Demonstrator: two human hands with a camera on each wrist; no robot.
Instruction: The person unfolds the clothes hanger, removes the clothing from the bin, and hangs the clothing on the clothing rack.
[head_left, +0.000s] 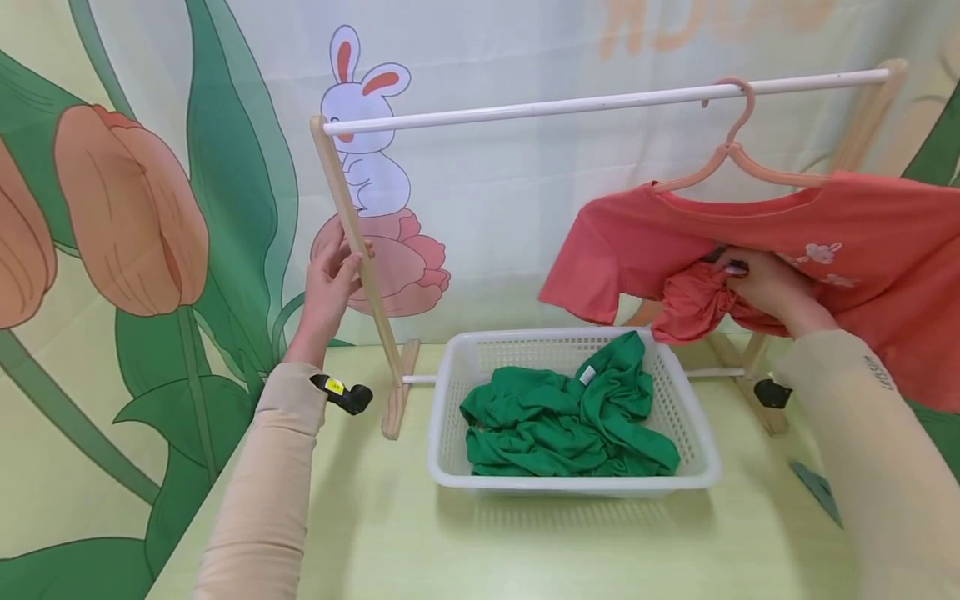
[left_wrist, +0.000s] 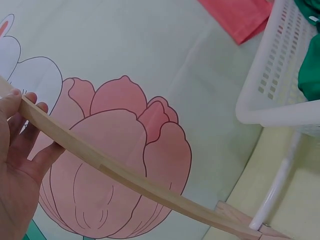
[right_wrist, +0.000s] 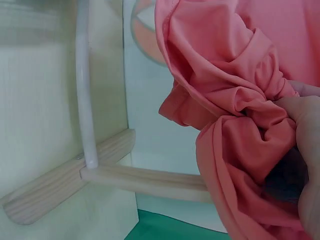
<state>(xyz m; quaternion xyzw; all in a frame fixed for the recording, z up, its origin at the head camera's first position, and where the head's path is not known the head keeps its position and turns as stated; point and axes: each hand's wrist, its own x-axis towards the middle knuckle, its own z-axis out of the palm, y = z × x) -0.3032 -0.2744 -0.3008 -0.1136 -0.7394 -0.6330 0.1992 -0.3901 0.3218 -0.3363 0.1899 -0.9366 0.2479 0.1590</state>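
My left hand (head_left: 334,271) grips the left wooden post (head_left: 365,275) of a small clothes rack, thumb on one side and fingers behind, also plain in the left wrist view. At the right, a coral T-shirt (head_left: 637,229) with small white rabbit prints hangs on a pink hanger (head_left: 705,171) hooked over the white rail (head_left: 525,109). My right hand (head_left: 768,287) clutches a bunched part of the shirt's front below the neckline. The right wrist view shows the gathered folds (right_wrist: 250,115) in its fingers; some fingers are hidden by cloth.
Between the rack's feet stands a white plastic basket (head_left: 573,483) holding crumpled green clothing (head_left: 570,417) with a white label. A lower white bar (head_left: 420,379) runs behind it. A printed backdrop with tulips and a rabbit (head_left: 367,150) hangs behind.
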